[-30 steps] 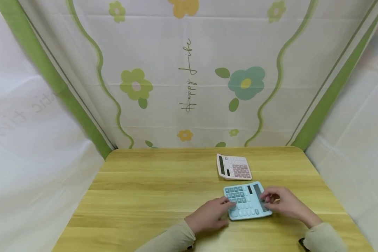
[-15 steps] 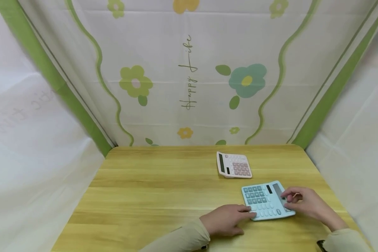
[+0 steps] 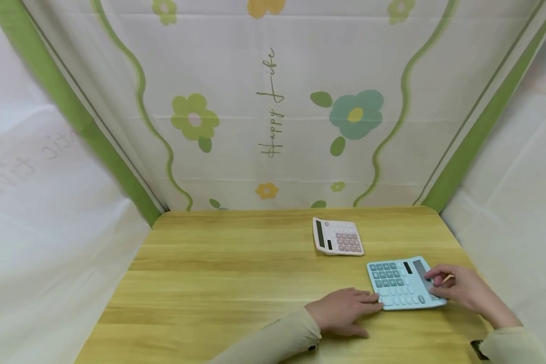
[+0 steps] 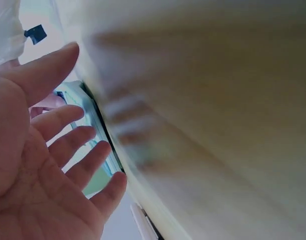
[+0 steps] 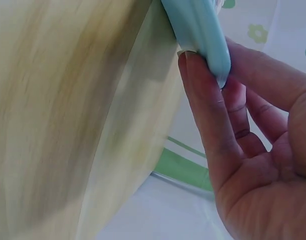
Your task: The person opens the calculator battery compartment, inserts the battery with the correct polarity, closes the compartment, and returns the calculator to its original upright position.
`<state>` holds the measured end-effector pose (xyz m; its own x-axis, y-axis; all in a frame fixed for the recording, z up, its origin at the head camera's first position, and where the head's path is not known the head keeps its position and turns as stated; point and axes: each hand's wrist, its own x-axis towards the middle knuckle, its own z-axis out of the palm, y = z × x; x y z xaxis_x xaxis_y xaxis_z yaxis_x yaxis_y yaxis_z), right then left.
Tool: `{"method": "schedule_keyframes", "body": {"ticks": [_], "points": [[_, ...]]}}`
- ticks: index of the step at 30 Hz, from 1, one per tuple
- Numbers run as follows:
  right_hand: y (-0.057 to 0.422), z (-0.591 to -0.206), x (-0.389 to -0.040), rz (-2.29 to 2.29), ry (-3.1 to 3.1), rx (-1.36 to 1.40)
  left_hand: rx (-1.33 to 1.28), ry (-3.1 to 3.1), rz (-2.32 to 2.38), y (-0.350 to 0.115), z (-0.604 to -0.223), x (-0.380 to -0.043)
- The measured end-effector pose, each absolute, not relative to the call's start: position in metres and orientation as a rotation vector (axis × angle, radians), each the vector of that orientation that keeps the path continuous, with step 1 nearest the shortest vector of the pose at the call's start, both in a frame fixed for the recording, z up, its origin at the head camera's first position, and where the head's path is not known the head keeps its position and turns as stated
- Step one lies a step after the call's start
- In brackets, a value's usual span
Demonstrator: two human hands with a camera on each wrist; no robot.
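Observation:
A light blue calculator [image 3: 408,283] with darker blue keys lies face up at the right of the wooden table, its display towards the right. My right hand [image 3: 468,290] pinches its display end; in the right wrist view the thumb and a finger lie on either side of the calculator's rounded edge [image 5: 205,35]. Against the keypad end, my left hand [image 3: 343,309] reaches with fairly straight fingers that touch the near left corner. The left wrist view shows that palm and its spread fingers, with the calculator [image 4: 93,117] beyond.
Behind the blue calculator, a pink and white calculator [image 3: 344,237] lies on the table [image 3: 218,273], its display to the left. White cloth with flowers [image 3: 273,116] hangs behind the table, and more cloth [image 3: 523,212] closes off both sides.
The blue calculator has slid to the right across the table, with both hands travelling along with it. The pink and white calculator has stayed in place.

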<state>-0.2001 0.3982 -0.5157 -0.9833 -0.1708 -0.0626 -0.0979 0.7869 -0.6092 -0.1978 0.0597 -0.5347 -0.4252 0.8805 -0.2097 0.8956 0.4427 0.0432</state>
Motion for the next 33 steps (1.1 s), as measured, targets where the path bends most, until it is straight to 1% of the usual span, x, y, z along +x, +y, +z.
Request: {"method": "schedule_keyframes", "body": {"ticks": [6, 12, 23, 29, 33], "points": [[0.406, -0.513, -0.210, -0.936, 2.900, -0.205, 1.540, 2.490, -0.121, 0.071, -0.537, -0.209], [0.408, -0.512, -0.228, -0.904, 2.916, -0.185, 1.520, 2.509, -0.045, 0.072, -0.539, -0.220], [0.407, -0.514, -0.256, -0.904, 2.951, -0.209, 1.448, 2.596, 0.251, 0.042, -0.532, -0.247], [0.403, -0.514, -0.270, -0.933, 2.939, -0.212, 1.455, 2.762, 0.240, 0.029, -0.532, -0.261], [0.401, -0.513, -0.277, -0.935, 2.947, -0.220, 1.376, 2.936, 0.272, 0.022, -0.531, -0.268]]}}
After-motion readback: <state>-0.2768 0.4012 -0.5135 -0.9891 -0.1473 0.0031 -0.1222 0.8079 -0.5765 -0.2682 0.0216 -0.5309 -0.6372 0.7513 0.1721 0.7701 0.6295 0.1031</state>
